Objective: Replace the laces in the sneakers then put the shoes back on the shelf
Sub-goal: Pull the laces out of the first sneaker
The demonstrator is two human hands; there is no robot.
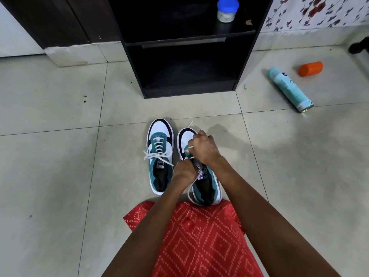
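Two teal, white and black sneakers stand side by side on the tiled floor, toes pointing away from me. The left sneaker (159, 156) is laced with a white lace tied in a bow. Over the right sneaker (207, 186) both my hands work the white lace (189, 193). My left hand (184, 170) grips the lace near the tongue, and a loop of it hangs down beside the shoe. My right hand (203, 147) pinches the lace over the eyelets; one loose end sticks out past the toe. The black shelf unit (187, 56) stands just beyond the shoes.
A white jar with a blue lid (227, 10) sits on the upper shelf; the lower shelf is dark. A teal spray can (289, 89) and an orange cap (310, 68) lie on the floor at the right. My red patterned garment (199, 240) covers my lap.
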